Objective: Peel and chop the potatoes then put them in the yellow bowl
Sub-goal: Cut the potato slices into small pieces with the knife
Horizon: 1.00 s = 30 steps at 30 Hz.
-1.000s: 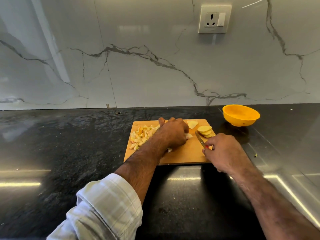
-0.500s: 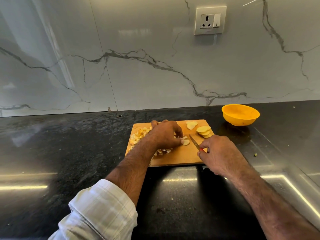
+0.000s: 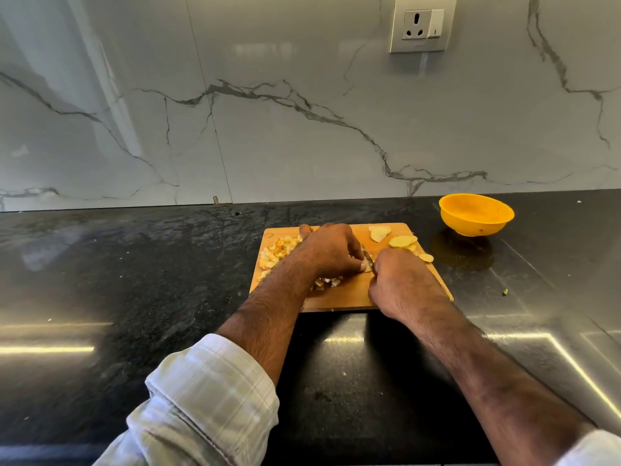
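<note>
Nowhere any readable writing, socket [image 3: 422,24] included.

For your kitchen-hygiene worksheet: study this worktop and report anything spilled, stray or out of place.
Small stray scraps lie on the black counter off the cutting board: a greenish bit to the board's right and pale specks near its left side. One potato slice overhangs the board's right edge. The yellow bowl stands upright.

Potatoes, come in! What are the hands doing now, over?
Left hand pinning a potato piece; right hand gripping the knife. Slices waiting on the board. Yellow bowl empty. Nothing blocking.
</note>
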Each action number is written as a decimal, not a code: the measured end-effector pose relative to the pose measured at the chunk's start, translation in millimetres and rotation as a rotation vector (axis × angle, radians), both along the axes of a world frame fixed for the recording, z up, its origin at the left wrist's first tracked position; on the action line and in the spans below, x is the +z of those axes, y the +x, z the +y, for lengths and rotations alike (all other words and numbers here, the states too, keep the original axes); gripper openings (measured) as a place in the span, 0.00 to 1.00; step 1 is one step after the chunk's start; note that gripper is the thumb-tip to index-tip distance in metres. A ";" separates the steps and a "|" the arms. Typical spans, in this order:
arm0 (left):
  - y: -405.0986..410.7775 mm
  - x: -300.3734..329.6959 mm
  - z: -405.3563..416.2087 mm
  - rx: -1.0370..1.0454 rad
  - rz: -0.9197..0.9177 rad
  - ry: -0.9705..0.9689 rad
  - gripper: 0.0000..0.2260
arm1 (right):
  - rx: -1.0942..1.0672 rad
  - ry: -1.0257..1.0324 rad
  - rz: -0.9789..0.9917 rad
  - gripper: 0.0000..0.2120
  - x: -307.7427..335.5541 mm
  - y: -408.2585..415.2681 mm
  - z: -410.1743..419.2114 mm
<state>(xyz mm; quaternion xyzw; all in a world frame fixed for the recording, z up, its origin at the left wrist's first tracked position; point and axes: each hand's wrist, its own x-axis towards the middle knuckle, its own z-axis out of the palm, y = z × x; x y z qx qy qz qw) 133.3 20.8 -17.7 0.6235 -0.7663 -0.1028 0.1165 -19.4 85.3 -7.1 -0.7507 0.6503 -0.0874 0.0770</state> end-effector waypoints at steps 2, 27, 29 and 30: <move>0.8 -0.7 1.0 -0.005 -0.010 -0.013 0.08 | -0.003 0.007 0.006 0.15 1.8 3.8 -0.7; 10.4 1.1 1.9 -0.023 0.025 -0.038 0.04 | 0.025 -0.123 -0.027 0.09 -9.2 1.5 9.7; 16.8 1.6 0.1 -0.011 0.044 -0.084 0.04 | 0.003 -0.212 -0.092 0.10 -14.4 -14.0 6.3; 19.8 1.9 -1.6 0.000 0.058 -0.118 0.04 | -0.015 -0.223 -0.089 0.11 -15.1 -21.9 4.4</move>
